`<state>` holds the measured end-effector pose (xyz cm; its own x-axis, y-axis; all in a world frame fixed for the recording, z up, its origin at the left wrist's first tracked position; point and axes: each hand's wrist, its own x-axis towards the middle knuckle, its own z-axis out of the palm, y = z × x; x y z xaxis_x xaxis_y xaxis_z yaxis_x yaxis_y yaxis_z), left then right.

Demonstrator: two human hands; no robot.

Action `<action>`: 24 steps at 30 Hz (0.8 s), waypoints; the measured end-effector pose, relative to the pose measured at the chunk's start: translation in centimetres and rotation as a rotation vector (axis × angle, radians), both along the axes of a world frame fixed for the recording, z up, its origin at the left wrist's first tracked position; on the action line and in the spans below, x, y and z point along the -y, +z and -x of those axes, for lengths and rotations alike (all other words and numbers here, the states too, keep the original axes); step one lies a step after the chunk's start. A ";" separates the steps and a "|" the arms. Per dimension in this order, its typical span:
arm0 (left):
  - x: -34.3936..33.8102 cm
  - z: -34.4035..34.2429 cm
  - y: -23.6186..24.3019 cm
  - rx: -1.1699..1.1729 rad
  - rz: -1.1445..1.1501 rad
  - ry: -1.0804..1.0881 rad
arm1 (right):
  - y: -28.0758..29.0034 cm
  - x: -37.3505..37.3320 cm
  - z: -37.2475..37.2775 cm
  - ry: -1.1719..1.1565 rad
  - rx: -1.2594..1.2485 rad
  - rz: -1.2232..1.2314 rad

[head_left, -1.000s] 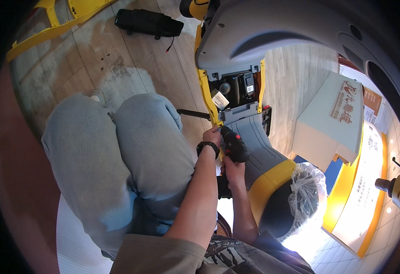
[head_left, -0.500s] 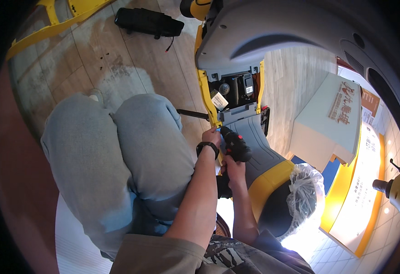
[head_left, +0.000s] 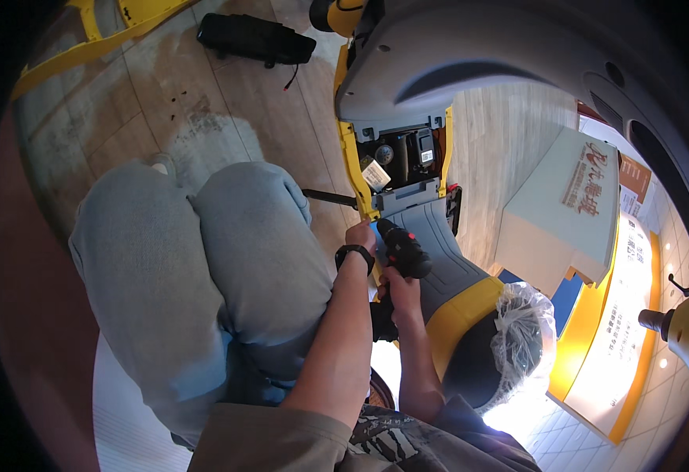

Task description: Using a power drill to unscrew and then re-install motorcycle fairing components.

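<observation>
1. Head view, grip. A black pistol-shaped cordless power driver [head_left: 402, 250] is held in the right hand [head_left: 398, 293], the fingers wrapped closed round its handle. The left hand [head_left: 362, 235], with a black wristwatch [head_left: 354, 255] on its wrist, rests just beside the tool's nose against the yellow side trim [head_left: 354, 169] of the scooter; whether it pinches anything cannot be told.

2. Head view, key relation. The driver's long axis runs from the right hand up and to the left, its nose directed at the lower edge of the grey ribbed scooter footboard [head_left: 439, 248], where that meets the yellow trim. The work point lies just beyond the nose, nearer the left hand than the right. The tool tip itself is hidden behind the left hand.

3. Head view, surroundings. An open compartment with black electrical parts [head_left: 403, 153] is seen above the footboard. A seat wrapped in clear plastic film [head_left: 517, 338] lies to the lower right. A black flat panel [head_left: 256, 38] lies well apart on the tiled floor [head_left: 203, 110]. Knees in pale blue jeans [head_left: 203, 259] are folded at the left.

4. Against the earlier frames. Both hands and the driver are found in nearly the same place; only a slight shift of the view is noted.
</observation>
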<state>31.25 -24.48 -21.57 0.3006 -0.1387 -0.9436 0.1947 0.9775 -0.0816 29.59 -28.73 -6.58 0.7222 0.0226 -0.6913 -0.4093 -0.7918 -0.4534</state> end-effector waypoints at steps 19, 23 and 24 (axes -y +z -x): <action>1.2 -0.6 -1.3 0.056 -0.134 -0.028 | -0.1 0.6 -0.3 -0.003 0.022 0.021; 1.0 0.1 -2.1 0.107 -0.256 -0.161 | 0.6 0.8 0.5 -0.015 0.029 -0.012; 1.2 0.2 -3.2 0.101 -0.265 -0.158 | 1.0 0.6 1.0 -0.007 0.018 -0.018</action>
